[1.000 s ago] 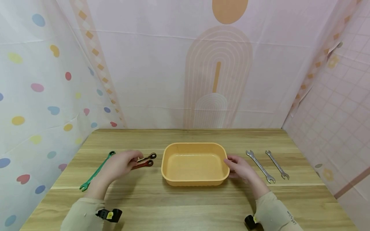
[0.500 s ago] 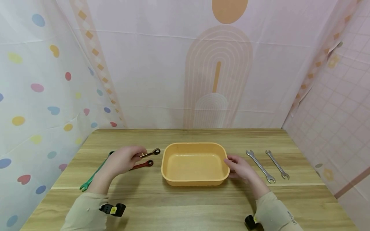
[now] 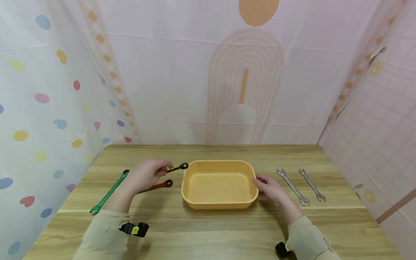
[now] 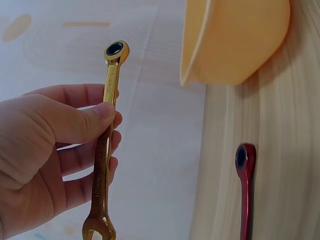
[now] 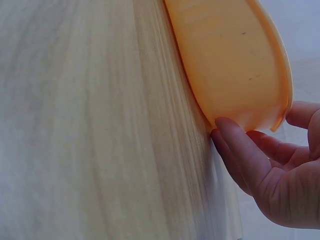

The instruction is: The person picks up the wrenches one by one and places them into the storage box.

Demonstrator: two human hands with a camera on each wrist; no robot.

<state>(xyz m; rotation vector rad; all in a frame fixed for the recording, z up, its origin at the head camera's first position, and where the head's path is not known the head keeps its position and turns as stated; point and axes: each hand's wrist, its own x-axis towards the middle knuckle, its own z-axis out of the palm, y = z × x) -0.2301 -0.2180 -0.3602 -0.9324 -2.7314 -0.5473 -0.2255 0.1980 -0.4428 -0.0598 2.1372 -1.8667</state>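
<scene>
Between thumb and fingers, my left hand [image 3: 147, 175] pinches a gold ratchet combination wrench [image 4: 107, 135]. The wrench is raised off the table, its ring end pointing toward the left rim of a yellow plastic basin [image 3: 219, 206]. A red ratchet wrench [image 4: 245, 190] lies on the table below that hand, partly hidden by it in the head view. My right hand [image 3: 269, 188] grips the basin's right side, thumb at the rim and fingers against the outer wall [image 5: 225, 60]. Nothing is visible inside the basin.
A green ratchet wrench [image 3: 108, 193] lies at the left of the wooden table [image 3: 208, 231]. Two silver open-end wrenches [image 3: 293, 187] lie to the right of my right hand. Patterned curtains [image 3: 169, 72] hang behind and at both sides.
The gold wrench has risen away from the red one and moved right with my left hand, nearer the basin. My right hand and the basin have stayed put.
</scene>
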